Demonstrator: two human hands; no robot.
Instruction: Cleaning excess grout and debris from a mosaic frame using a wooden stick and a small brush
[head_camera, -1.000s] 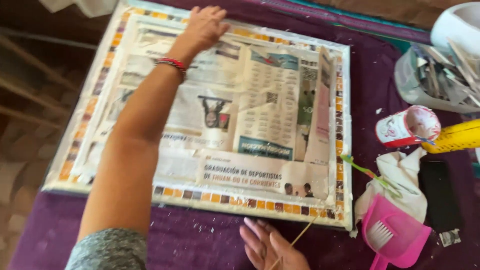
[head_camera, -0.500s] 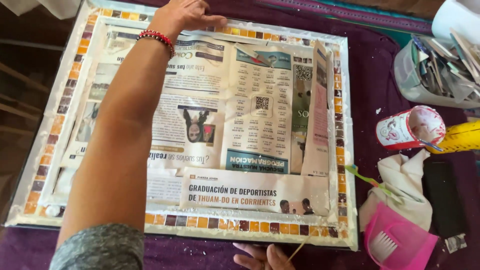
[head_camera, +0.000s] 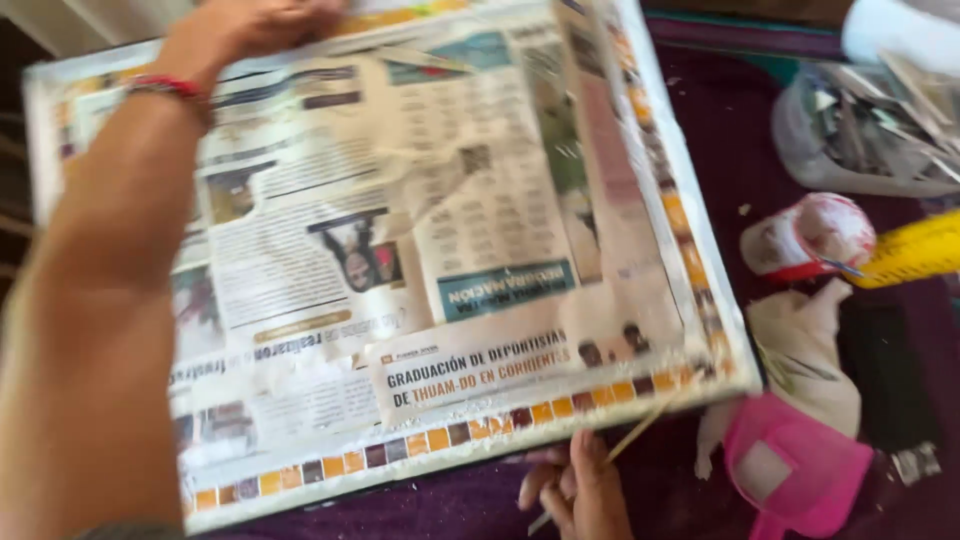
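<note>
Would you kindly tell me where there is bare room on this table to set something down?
Bare purple cloth shows along the near edge, between the newspaper-covered frame and the right hand. The right side is crowded: plastic tub, paint cup, rag and pink dustpan.

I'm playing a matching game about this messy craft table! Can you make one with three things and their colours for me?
Things:
1. dustpan
2. bracelet
3. tablecloth

Colours:
A. dark purple
B. pink
C. red

Pairs: 1-B, 2-C, 3-A
</note>
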